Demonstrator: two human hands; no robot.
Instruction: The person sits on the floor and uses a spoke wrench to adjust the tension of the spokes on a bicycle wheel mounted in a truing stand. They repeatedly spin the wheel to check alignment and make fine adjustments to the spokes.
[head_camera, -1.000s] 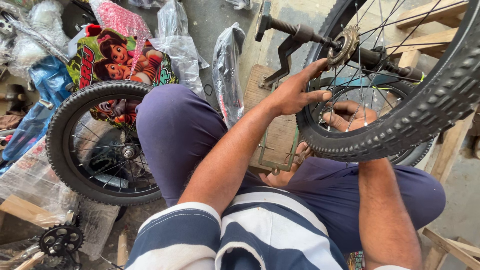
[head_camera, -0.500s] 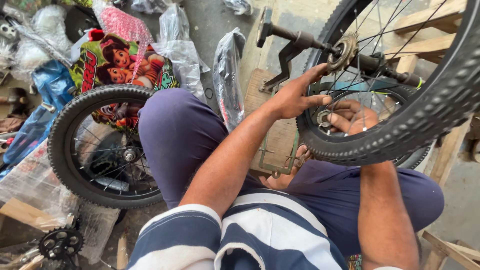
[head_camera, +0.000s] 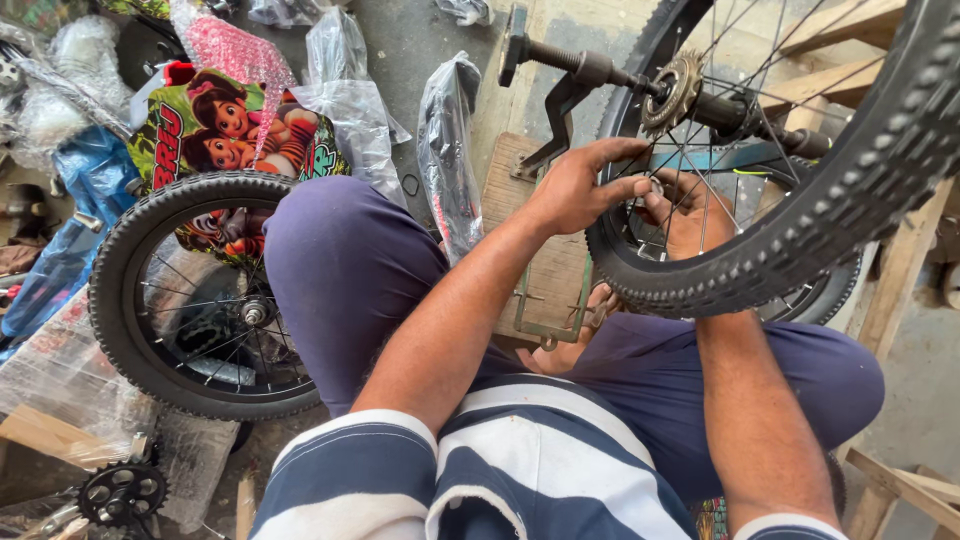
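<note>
Upper right of frame: big knobby bike wheel (head_camera: 790, 230) held over the lap. Left hand (head_camera: 575, 190) open, fingers spread on rim and spokes. Right hand (head_camera: 690, 215) reaches through the spokes, pinching something small at the rim; can't tell what. Second wheel (head_camera: 195, 300) lies left. Looks like spoke fitting; next needs fine fingertip turning.

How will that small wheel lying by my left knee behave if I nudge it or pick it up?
The small wheel leans at a tilt against the knee, so a nudge would probably slide or drop it flat. Stood upright, its round knobby tyre would likely roll. The thin spokes and metal hub suggest it is stiff and fairly light.
</note>
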